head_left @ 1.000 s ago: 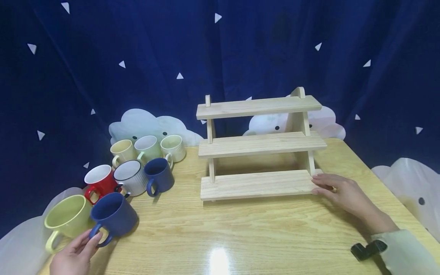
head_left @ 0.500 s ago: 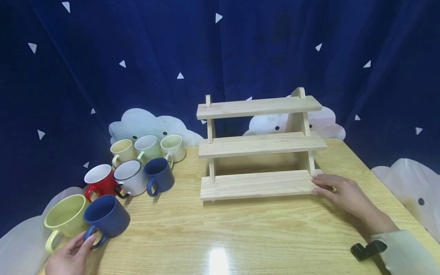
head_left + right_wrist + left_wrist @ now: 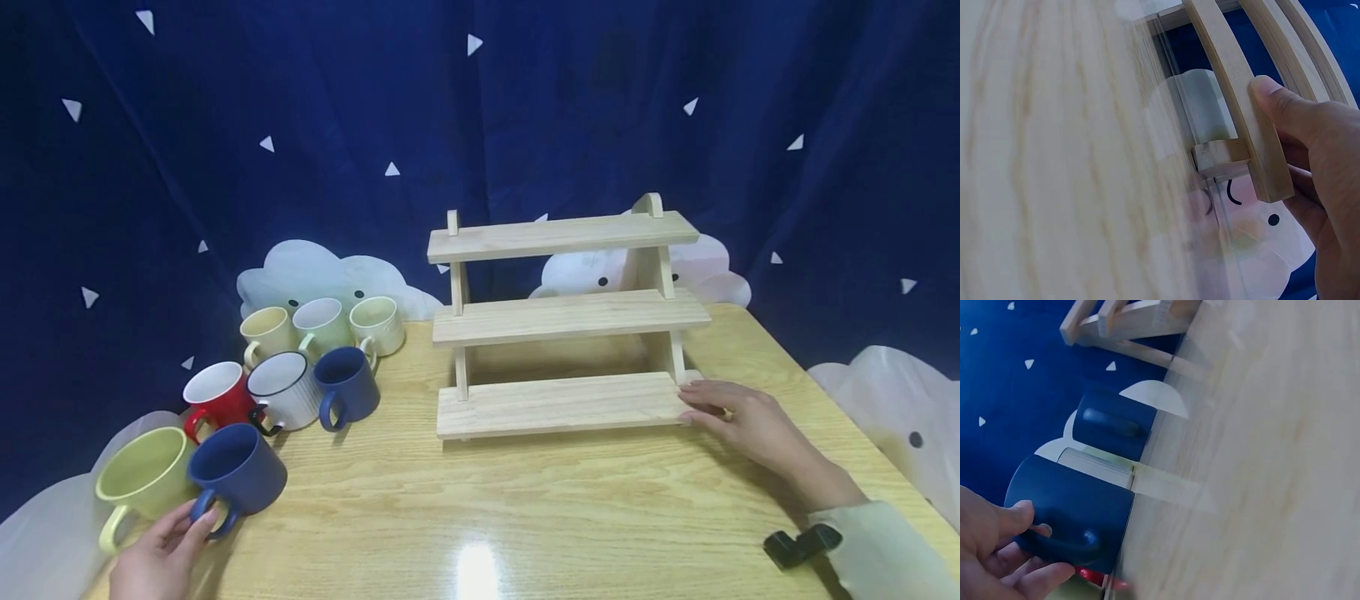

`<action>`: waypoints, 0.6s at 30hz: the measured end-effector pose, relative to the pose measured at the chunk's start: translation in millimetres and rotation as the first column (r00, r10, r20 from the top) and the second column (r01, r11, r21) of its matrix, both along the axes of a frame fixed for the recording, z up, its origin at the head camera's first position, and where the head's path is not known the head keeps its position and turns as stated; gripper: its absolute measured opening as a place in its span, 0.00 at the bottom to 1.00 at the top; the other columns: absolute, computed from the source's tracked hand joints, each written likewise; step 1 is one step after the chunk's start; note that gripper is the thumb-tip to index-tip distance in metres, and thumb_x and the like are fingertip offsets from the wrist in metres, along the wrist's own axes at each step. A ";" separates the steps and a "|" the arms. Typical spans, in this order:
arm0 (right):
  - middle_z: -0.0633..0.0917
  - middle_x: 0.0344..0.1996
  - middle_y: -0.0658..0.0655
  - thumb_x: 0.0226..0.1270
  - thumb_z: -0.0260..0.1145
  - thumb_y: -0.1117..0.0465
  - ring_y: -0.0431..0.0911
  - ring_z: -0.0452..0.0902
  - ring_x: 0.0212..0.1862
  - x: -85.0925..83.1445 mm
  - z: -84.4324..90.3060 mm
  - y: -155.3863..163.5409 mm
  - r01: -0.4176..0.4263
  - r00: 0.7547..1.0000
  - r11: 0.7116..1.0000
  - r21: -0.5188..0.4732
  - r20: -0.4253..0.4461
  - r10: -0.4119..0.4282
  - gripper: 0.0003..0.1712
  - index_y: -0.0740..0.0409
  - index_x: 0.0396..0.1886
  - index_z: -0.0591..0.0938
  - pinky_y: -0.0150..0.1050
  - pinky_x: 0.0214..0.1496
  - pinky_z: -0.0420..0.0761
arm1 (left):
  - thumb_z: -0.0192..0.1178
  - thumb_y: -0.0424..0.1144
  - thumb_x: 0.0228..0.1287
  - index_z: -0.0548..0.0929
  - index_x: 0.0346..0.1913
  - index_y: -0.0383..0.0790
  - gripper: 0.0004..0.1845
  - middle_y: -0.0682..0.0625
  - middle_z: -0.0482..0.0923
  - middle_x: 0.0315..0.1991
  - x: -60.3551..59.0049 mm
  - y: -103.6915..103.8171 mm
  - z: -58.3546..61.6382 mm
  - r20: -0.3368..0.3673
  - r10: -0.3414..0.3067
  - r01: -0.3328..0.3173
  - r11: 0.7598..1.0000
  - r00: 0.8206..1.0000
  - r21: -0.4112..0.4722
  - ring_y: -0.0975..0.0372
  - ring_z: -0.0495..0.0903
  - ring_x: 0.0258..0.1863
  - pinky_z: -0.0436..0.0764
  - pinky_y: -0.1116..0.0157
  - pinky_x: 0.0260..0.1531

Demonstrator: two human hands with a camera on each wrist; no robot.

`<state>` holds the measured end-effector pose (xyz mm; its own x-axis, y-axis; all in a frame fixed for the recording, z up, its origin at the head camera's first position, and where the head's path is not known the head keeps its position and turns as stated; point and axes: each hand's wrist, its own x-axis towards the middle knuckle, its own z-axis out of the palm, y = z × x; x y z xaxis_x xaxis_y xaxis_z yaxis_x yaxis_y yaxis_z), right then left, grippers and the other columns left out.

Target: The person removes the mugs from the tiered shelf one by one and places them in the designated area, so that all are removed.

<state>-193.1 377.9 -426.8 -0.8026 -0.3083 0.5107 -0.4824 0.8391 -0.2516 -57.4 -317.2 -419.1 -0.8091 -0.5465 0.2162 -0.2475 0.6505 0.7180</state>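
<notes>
My left hand [image 3: 187, 527] pinches the handle of a dark blue mug [image 3: 238, 471] at the table's front left. In the left wrist view the thumb and fingers [image 3: 1022, 515] close round that handle on the mug [image 3: 1072, 506]. The mug stands upright, touching a large pale green mug [image 3: 142, 477]. My right hand [image 3: 701, 402] holds the right end of the lowest shelf of an empty three-tier wooden rack [image 3: 562, 317]. The right wrist view shows the thumb [image 3: 1272, 94] on the board [image 3: 1229, 81] and the fingers behind its end.
Behind the held mug stand a red mug [image 3: 217, 396], a white ribbed mug [image 3: 287, 387] and a second blue mug [image 3: 347, 383], with three pale mugs [image 3: 321, 321] further back. A black clip [image 3: 798, 546] lies at the wooden table's [image 3: 525, 500] front right. A dark blue curtain hangs behind.
My left hand has shifted the dark blue mug slightly left, closer to the pale green mug. The right hand and the rack have stayed put.
</notes>
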 end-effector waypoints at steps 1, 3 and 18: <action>0.86 0.48 0.55 0.52 0.78 0.52 0.60 0.79 0.53 0.0 -0.5 -0.3 -0.001 1.000 1.000 0.000 -0.002 0.001 0.23 0.52 0.49 0.87 0.49 0.55 0.74 | 0.70 0.36 0.59 0.81 0.49 0.26 0.19 0.69 0.82 0.22 0.3 -0.1 1.3 0.009 -0.011 0.011 0.999 1.000 -0.040 0.92 0.64 0.21 0.69 0.80 0.24; 0.86 0.48 0.55 0.52 0.78 0.52 0.59 0.79 0.53 -0.2 -1.5 -0.8 -0.002 1.000 1.000 0.000 -0.003 0.002 0.23 0.52 0.49 0.87 0.48 0.55 0.74 | 0.70 0.38 0.60 0.82 0.49 0.28 0.19 0.51 0.87 0.30 0.1 -1.0 4.7 0.048 -0.019 0.025 0.992 0.999 -0.122 0.89 0.66 0.23 0.69 0.75 0.29; 0.86 0.49 0.57 0.53 0.77 0.51 0.61 0.79 0.53 -2.3 -1.5 -0.3 -0.022 1.000 1.000 0.017 0.018 0.021 0.25 0.53 0.51 0.86 0.55 0.52 0.74 | 0.61 0.54 0.67 0.77 0.55 0.30 0.29 0.29 0.78 0.52 -3.9 2.3 33.8 0.216 -0.029 0.083 0.965 0.976 -0.247 0.36 0.76 0.51 0.71 0.40 0.45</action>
